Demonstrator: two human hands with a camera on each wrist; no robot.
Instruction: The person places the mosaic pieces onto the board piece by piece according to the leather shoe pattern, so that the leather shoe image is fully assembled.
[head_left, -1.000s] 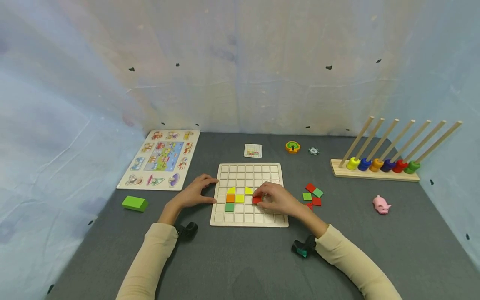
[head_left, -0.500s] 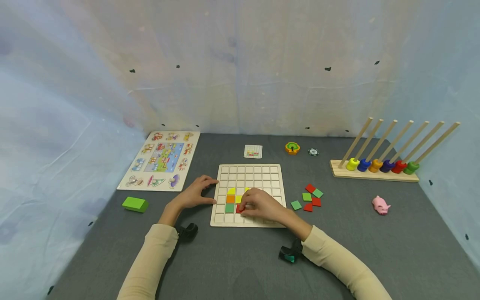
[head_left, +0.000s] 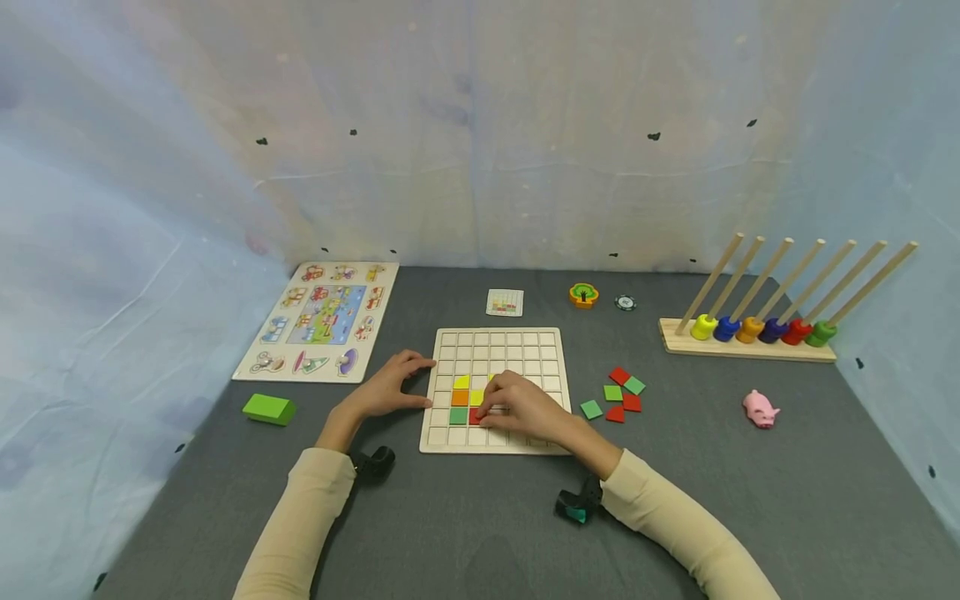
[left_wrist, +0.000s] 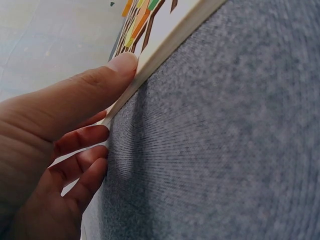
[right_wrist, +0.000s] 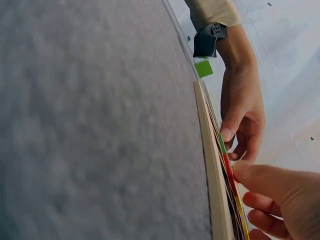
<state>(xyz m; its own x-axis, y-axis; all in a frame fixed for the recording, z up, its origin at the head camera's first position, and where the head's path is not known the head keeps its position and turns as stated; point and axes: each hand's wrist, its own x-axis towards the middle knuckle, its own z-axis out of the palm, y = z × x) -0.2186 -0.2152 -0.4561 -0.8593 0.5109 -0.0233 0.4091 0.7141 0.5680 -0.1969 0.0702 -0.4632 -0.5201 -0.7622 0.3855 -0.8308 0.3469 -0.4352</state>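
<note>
A wooden grid board [head_left: 517, 340] lies flat in the middle of the head view. My left hand [head_left: 390, 385] touches its left edge with spread thumb and fingers; the left wrist view shows the thumb [left_wrist: 122, 64] on the rim. With thumb and fingertips, my right hand [head_left: 521, 410] pinches a red square tile [head_left: 475, 416] at a cell right of a green tile [head_left: 458, 416]. Above these sit an orange tile [head_left: 460, 397], a yellow tile [head_left: 477, 398] and a yellow cut-corner tile [head_left: 461, 382]. Another yellow piece is mostly behind the right hand.
Several loose red and green tiles [head_left: 613, 392] lie right of the board. Behind it are a pattern card [head_left: 505, 302], a tree piece [head_left: 583, 295] and a chip [head_left: 625, 302]. A peg stand [head_left: 750, 348], pink pig [head_left: 761, 410], picture puzzle [head_left: 352, 333] and green block [head_left: 269, 409] surround it.
My right hand has carried the red tile left and nearer me across the board to the cell beside the green tile, then stayed there. The left hand keeps its place.
</note>
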